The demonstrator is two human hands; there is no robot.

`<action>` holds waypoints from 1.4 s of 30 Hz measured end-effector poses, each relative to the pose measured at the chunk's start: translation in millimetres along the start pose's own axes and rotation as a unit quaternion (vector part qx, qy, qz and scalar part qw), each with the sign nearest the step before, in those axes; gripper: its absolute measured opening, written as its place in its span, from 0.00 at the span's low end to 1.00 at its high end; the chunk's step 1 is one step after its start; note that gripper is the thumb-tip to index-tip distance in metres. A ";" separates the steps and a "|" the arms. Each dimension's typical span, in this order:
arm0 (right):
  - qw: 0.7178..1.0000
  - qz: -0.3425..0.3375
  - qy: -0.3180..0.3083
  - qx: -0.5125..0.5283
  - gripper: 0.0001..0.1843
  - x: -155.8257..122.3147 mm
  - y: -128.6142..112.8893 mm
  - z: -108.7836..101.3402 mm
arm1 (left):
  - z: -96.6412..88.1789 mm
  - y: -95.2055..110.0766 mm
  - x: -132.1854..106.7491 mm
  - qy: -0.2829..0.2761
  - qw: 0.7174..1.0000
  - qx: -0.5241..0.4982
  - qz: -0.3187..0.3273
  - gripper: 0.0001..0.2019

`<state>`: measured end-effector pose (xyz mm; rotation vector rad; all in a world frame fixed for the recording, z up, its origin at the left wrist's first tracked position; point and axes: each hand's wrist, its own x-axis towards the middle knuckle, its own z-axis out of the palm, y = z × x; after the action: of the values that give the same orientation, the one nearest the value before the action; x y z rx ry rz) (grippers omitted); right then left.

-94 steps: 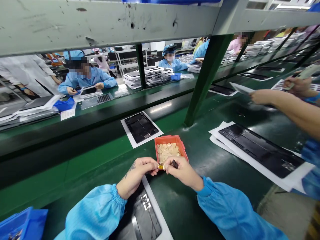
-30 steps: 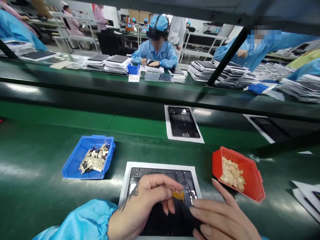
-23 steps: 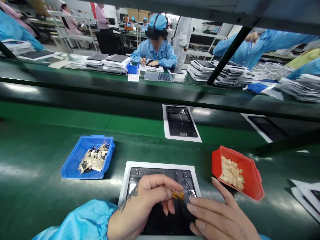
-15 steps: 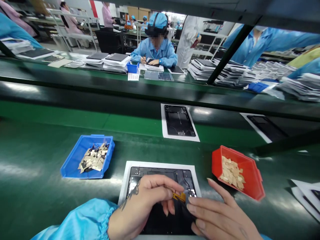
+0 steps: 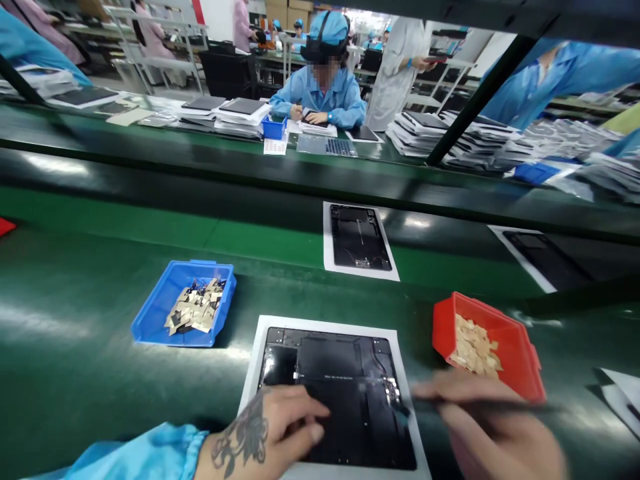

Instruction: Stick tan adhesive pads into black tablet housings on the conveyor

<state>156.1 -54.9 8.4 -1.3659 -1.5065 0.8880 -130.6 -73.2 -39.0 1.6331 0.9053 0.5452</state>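
Head view: the left hand [image 5: 280, 427] lies palm down over the near left part of a black tablet housing [image 5: 345, 427], its fingers loosely bent and parted. The right hand [image 5: 500, 430] is blurred just to the right of the housing; its fingers appear closed around a dark slender tool [image 5: 505, 405]. Whether the tool touches anything cannot be told.

The housing lies flat, inner side up, on a white sheet [image 5: 253, 370] at the near centre of a green worktable [image 5: 300, 287]. Pale connectors [image 5: 391, 390] sit along its right side. A light-blue sleeve [image 5: 135, 457] covers the left forearm.

Just beyond the right hand, a red bin [image 5: 444, 330] stands at an angle, holding beige pieces [image 5: 477, 343]. Beyond the left hand, on the left, a blue bin [image 5: 155, 313] contains mixed beige and dark scraps [image 5: 197, 307].

Farther off, 2 other units lie on white paper: a 2nd housing [image 5: 360, 237] right of centre and a 3rd housing [image 5: 545, 257] at right. On the far bench, 1 seated co-worker [image 5: 320, 100] in blue bends over a dark panel, with a small blue tray [image 5: 275, 128] to the left. Stacks of sheets and panels [image 5: 240, 123] stand left of that tray. A dark green post [image 5: 480, 100] slants upward at far right.
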 end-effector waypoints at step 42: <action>0.941 0.253 -0.075 0.212 0.19 68.7 33.3 147.8 | -52.3 -56.4 18.3 0.234 0.876 0.363 0.215 0.17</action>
<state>29.7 25.7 -63.7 -1.3952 -0.9880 1.5682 -174.5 -23.2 -81.6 2.4821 1.1906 1.0253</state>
